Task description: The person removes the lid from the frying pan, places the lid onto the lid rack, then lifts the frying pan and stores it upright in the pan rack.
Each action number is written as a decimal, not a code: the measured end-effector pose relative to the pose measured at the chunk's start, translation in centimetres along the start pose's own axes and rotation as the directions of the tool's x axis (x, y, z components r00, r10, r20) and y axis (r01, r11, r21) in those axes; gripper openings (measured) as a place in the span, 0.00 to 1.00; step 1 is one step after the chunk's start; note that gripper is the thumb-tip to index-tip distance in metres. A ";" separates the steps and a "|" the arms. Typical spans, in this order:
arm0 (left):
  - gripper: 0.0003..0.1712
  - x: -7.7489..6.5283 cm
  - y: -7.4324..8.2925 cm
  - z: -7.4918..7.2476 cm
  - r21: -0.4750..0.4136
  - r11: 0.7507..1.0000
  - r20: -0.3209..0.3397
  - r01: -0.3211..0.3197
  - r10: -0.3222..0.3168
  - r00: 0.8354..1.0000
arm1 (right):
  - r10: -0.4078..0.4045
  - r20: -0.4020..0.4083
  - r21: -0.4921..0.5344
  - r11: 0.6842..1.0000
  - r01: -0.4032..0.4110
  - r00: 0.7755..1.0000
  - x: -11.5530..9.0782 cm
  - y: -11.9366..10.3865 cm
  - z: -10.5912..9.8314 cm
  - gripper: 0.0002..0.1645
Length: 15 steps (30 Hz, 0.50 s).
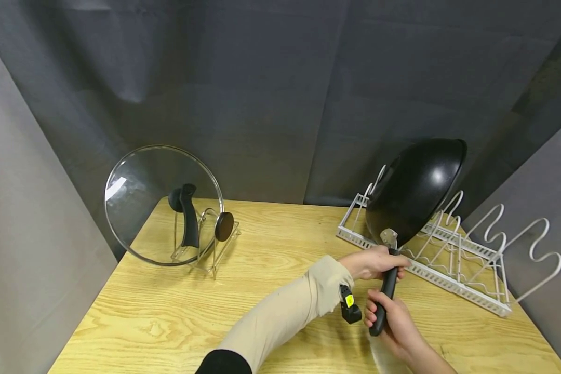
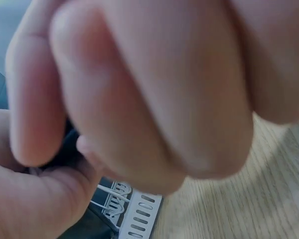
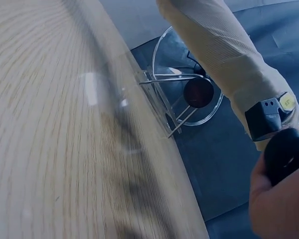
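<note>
A black wok (image 1: 411, 187) stands tilted on its side in the left part of a white wire pan rack (image 1: 458, 286), its rounded underside facing me. The black handle (image 1: 389, 285) slopes down toward me from a metal bracket (image 1: 389, 238). My left hand (image 1: 371, 262) grips this handle near the bracket. Lower down, my right hand (image 1: 395, 322) holds the handle's end, with the tip (image 3: 285, 152) also showing in the right wrist view. Curled left fingers (image 2: 154, 89) fill most of the left wrist view and hide much of the handle.
At the left, a round glass lid (image 1: 142, 218) with a black handle leans upright in a small wire stand (image 1: 221, 254). Several wavy white dividers (image 1: 537, 239) rise from the rack's right part. Dark cloth (image 1: 262, 104) hangs behind the wooden table (image 1: 177, 311).
</note>
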<state>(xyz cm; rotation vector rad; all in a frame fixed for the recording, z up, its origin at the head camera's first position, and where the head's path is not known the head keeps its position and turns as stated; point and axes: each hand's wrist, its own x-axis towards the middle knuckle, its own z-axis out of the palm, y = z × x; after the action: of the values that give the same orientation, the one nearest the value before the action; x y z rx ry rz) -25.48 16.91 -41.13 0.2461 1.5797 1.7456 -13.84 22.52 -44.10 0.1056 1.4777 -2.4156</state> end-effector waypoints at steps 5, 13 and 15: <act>0.18 0.3 -0.3 -0.1 0.020 1.000 -0.020 0.010 -0.009 1.000 | 0.013 -0.197 -0.165 0.985 -0.046 0.980 0.2 0.2 0.5 0.06; 0.17 0.7 -0.8 -0.3 -0.029 0.999 -0.026 0.027 -0.027 0.999 | 0.040 -0.200 -0.221 0.972 -0.085 0.979 0.5 0.3 0.3 0.12; 0.17 0.8 -0.8 -0.3 -0.040 0.999 -0.032 0.030 -0.031 0.999 | 0.062 -0.197 -0.234 0.966 -0.109 0.978 0.6 0.2 0.2 0.13</act>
<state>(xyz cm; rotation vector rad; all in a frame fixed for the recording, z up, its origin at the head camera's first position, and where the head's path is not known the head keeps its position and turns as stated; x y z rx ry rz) -25.87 17.10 -42.22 0.1739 1.5626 1.7635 -14.32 22.12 -44.30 0.3443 1.8017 -2.1856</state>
